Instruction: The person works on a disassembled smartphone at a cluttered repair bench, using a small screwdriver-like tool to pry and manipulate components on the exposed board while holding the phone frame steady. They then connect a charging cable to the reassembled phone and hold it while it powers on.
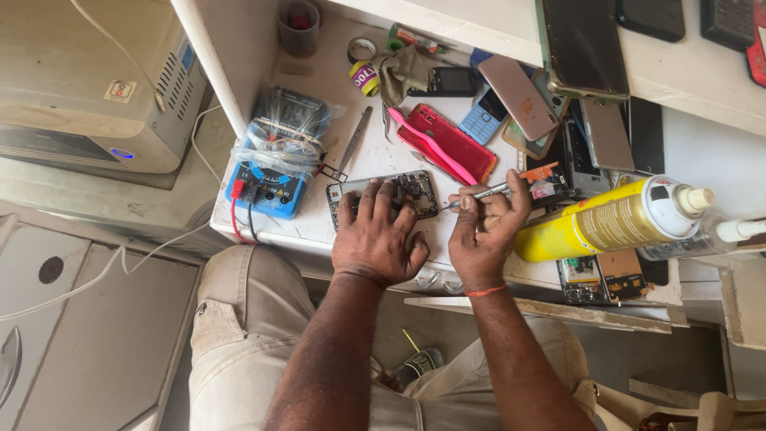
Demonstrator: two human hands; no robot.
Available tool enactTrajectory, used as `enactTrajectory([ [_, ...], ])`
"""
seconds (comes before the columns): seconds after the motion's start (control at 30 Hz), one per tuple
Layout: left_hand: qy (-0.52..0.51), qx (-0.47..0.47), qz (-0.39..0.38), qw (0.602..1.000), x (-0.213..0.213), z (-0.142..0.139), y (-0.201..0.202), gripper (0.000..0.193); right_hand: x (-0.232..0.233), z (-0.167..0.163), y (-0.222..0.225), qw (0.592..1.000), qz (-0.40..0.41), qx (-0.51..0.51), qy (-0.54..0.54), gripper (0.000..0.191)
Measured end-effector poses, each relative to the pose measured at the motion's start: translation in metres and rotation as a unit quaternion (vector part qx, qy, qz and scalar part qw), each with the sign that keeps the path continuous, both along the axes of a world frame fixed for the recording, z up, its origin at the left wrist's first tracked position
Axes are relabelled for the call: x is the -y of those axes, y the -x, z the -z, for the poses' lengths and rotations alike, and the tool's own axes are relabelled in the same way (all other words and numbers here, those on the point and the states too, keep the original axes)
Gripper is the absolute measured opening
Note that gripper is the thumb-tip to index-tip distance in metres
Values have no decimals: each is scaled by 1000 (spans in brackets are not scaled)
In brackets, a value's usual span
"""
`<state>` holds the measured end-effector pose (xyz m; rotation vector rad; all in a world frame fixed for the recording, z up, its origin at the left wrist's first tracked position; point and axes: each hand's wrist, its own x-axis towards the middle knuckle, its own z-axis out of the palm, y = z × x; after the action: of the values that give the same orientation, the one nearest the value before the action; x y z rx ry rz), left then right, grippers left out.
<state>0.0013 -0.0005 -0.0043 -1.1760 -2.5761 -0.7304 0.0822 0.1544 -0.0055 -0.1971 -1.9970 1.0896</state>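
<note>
While the left hand (377,231) lies flat with its fingers spread over an opened phone (399,191), pressing it down on the white desk (319,223), the right hand (485,231) is curled around a slim metal screwdriver (479,194), gripped between thumb and fingers. The tool's tip points left toward the phone's exposed circuit board, just beside the left hand's fingertips. The phone rests near the front edge of the desk, directly ahead of the person's lap.

To the left of the phone sits a blue multimeter (271,172) wrapped in clear plastic, its red and black leads hanging over the desk edge. Metal tweezers (353,144) lie between the multimeter and a red phone case (455,144), across which a pink toothbrush (431,145) rests. A yellow spray can (606,222) lies on its side to the right of the right hand. Farther back are a roll of tape (365,78), a grey rag (403,72) and several stacked phones (519,100).
</note>
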Motion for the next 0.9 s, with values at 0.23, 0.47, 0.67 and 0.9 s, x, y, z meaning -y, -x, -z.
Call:
enactTrajectory([
  [0.23,5,-5,3,1000,1,2,-1,56,-11,-13,-2,999,-41,19,-30,66],
  [0.47,8,1,1,1000,0,0,0,56,-11,-38,3,995,3,75,-67,55],
  [0.67,5,8,3,1000,0,0,-1,56,-18,-63,6,979,2,202,-17,35],
  [0.9,17,4,0,1000,-1,0,-1,57,-12,-69,5,985,-42,156,-60,44],
])
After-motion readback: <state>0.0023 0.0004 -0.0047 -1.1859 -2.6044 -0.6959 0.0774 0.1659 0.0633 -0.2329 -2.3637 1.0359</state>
